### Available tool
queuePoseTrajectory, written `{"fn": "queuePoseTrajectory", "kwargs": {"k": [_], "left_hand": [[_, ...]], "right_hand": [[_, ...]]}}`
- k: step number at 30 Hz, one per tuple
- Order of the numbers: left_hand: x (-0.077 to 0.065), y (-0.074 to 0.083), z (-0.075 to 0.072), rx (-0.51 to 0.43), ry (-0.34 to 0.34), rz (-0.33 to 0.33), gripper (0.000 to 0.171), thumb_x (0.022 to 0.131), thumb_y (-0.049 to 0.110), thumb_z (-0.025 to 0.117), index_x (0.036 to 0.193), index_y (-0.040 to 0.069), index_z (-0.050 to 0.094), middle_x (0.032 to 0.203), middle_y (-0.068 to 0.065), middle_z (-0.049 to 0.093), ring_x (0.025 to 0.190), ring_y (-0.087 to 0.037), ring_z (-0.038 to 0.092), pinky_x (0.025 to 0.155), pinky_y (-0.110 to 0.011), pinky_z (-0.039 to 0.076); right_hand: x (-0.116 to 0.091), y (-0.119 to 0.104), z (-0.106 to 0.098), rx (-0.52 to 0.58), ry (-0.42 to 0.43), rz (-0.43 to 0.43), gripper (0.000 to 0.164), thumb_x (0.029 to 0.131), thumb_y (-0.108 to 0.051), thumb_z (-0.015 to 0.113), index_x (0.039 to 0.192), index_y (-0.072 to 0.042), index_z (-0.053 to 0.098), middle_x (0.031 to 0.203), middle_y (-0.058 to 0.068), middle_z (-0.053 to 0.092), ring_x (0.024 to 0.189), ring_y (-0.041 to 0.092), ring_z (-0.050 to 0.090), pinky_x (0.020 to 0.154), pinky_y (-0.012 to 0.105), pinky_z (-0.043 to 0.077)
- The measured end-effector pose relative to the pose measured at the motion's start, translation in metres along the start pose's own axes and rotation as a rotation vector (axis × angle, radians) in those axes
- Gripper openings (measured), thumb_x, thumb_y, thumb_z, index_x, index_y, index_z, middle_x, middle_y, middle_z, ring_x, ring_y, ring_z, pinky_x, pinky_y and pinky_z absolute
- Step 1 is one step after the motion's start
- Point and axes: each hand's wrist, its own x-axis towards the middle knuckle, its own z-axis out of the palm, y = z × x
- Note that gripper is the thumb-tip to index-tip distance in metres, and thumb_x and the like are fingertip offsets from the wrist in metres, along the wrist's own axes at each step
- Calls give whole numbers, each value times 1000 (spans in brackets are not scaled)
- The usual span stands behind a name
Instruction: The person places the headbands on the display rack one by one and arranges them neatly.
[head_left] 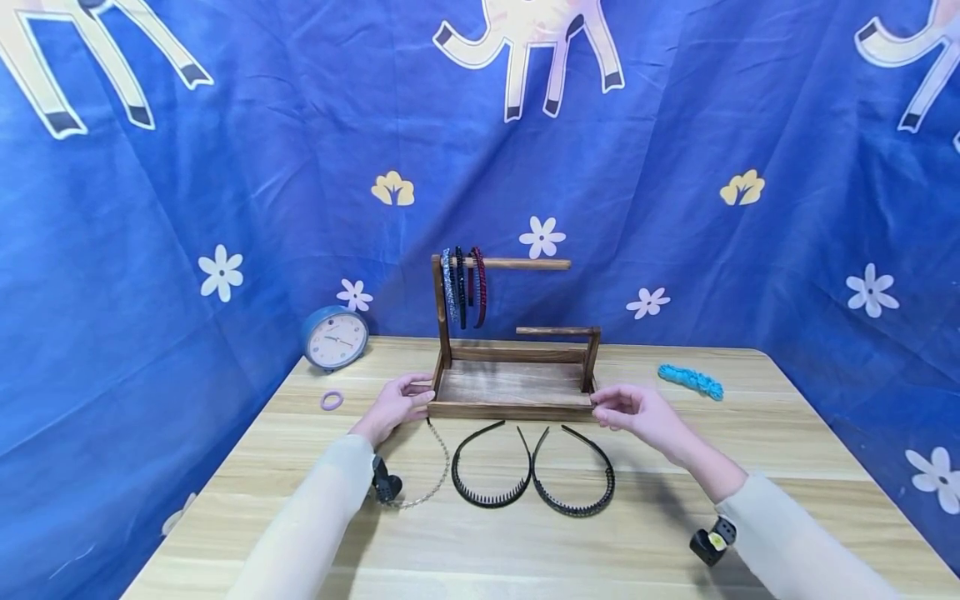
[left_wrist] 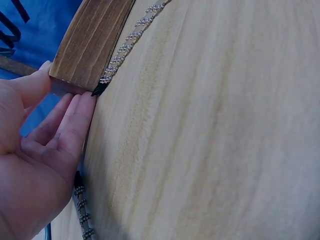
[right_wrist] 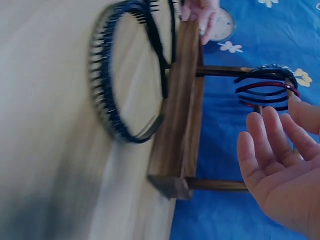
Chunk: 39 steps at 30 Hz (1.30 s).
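A dark wooden rack (head_left: 517, 411) with a shallow tray and two horizontal bars stands towards the back of the table. My left hand (head_left: 396, 408) grips its front left corner, thumb on one edge and fingertips low against the side. Near the front right corner is my right hand (head_left: 633, 417), its fingers loosely bent and holding nothing in the right wrist view. Several headbands (head_left: 480, 287), silvery, black and red, hang at the left of the upper bar. In front lie two black toothed headbands (head_left: 491, 502) (head_left: 573, 508) and a beaded headband (head_left: 442, 475), partly hidden by the left wrist.
A blue round clock (head_left: 335, 339) stands at the table's back left, with a lilac ring (head_left: 332, 401) in front of it. At the right lies a turquoise ruffled band (head_left: 691, 381). A blue patterned cloth (head_left: 480, 167) hangs close behind the wooden table (head_left: 750, 467).
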Motion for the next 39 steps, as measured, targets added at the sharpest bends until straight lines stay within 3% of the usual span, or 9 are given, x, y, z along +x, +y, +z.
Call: {"fn": "queuePoseTrajectory", "kwargs": {"k": [5,10,19,23,28,39], "left_hand": [[1,1,0,-3,2,-4,50,90,3,58,136,-3,39,129,-29,43,113,-36,50,90,-44,50],[3,3,-1,-6,-1,4,50,90,3,59,136,-2,40,128,-28,44,112,-36,51,88,-42,52],[1,4,-1,6,-6,5,50,89,3,59,136,-2,40,128,-28,44,114,-38,49,89,-41,52],[0,3,0,4,-13,11,51,89,3,59,136,-2,40,129,-29,43,114,-39,49,89,-42,51],[-1,4,1,4,-12,14,50,90,2,58,136,-3,39,129,-29,44,113,-39,49,89,-42,51],[-1,1,1,12,5,1,48,91,1,57,136,-2,40,128,-28,44,114,-38,48,88,-42,52]], "right_hand": [[-16,9,2,-168,-63,-58,33,87,-17,65,113,2,59,99,15,64,86,17,61,77,28,55],[-27,16,5,-245,-135,-128,32,87,-15,66,111,4,60,97,17,64,87,15,60,76,27,54],[-41,33,14,-441,-230,-205,26,82,-16,71,104,-3,65,98,7,65,92,23,59,80,41,52],[-44,38,16,-535,-243,-265,26,79,-19,72,102,-8,66,99,-2,64,95,17,58,84,45,52],[-46,43,19,-626,-255,-340,24,76,-16,73,99,-12,66,97,-7,62,93,14,57,85,38,51],[-48,41,30,-846,-271,-407,25,69,-14,77,93,-19,70,91,-13,60,89,9,51,81,35,49]]}}
